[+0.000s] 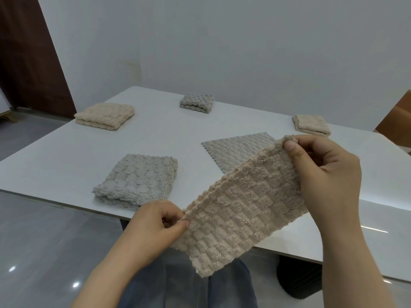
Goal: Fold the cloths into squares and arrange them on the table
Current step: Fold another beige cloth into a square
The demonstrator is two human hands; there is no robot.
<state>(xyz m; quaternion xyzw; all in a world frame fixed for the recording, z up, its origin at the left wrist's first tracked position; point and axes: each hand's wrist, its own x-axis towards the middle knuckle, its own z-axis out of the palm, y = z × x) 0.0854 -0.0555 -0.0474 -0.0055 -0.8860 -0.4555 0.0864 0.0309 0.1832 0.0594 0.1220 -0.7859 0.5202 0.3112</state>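
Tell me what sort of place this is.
Likely a home dining area: a white table by a plain wall, a glossy tiled floor, and a dark wooden door at far left.

Forearms (115, 267) bare; blue denim trousers (231, 290).

One view only, head-worn, wide-angle. Faces forward and down over near edge of glossy white rectangular table (66, 165) toward plain pale wall (222, 41). Left hand (155, 225) and right hand (329, 172) close under lens.
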